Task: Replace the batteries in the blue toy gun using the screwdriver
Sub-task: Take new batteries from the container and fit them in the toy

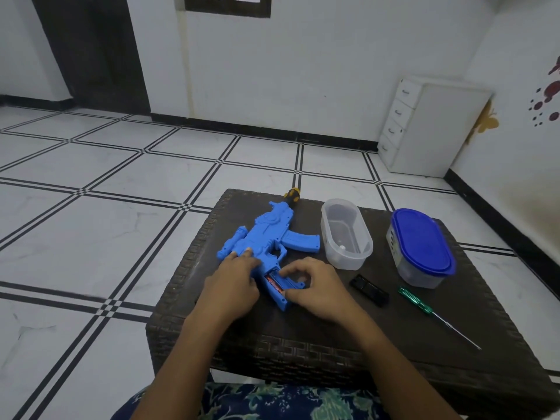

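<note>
The blue toy gun (269,237) lies flat on the dark woven table (303,338), near its middle, with the black-and-orange muzzle just past the far edge; the left hand (233,283) lies flat on the body with fingers straight, covering the rear part; the right hand (315,289) has thumb and forefinger curled onto the grip, one at either end of its open compartment, where a red battery (274,286) shows; whether they pinch the battery itself or only the grip is hard to make out, and its other fingers hide the rest of the compartment. A black cover (368,289) lies just right of that hand; beyond it is the green-handled screwdriver (415,301), untouched. Behind stand an open clear container (327,225) holding something small and white, and a container with a blue lid (421,247), its contents indistinct.
</note>
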`<state>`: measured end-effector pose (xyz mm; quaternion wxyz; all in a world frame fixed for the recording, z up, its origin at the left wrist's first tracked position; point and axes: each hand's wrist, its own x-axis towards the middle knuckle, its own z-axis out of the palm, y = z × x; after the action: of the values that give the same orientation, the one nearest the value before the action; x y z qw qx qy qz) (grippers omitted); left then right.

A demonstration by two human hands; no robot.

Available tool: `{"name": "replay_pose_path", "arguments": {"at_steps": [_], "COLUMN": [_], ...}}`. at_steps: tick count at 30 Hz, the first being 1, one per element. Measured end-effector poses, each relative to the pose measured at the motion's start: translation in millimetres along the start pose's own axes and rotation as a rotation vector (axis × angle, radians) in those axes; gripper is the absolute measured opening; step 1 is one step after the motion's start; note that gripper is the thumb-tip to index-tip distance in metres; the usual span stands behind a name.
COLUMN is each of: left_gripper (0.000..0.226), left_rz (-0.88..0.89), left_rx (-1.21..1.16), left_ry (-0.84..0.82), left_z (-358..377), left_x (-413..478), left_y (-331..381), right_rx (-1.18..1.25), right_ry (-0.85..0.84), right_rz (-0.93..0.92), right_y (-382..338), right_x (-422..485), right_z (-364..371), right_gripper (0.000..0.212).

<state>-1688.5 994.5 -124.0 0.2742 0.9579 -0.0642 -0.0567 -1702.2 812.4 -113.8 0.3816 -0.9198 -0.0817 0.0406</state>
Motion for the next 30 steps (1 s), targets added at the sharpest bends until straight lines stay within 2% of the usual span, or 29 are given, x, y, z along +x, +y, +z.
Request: {"name": "replay_pose_path", "arguments": {"at_steps": [9, 15, 22, 30], "left_gripper": [0.049, 0.053, 0.055, 0.053], "left_rz": [-0.019, -0.021, -0.013, -0.029], "left_rx": [0.07, 0.074, 0.048, 0.059], "left_ry": [-0.02, -0.018, -0.004, -0.004], "left_z": [-1, 0, 0, 0], "left_x": [-6, -6, -5, -6], "left_y": [9, 10, 5, 9], "right_rx": [-0.034, -0.148, -0.115, -0.212], "right_ry": [0.075, 0.156, 0.034, 0.176], "right_rz": [0.007, -0.028, -0.011, 0.007], "right_y": [-1, -5, -3, -10], "right_x": [6, 8, 10, 15], "right_z": [10, 18, 8, 21], "right_gripper": [0.026, 0.017, 0.021, 0.019]}}
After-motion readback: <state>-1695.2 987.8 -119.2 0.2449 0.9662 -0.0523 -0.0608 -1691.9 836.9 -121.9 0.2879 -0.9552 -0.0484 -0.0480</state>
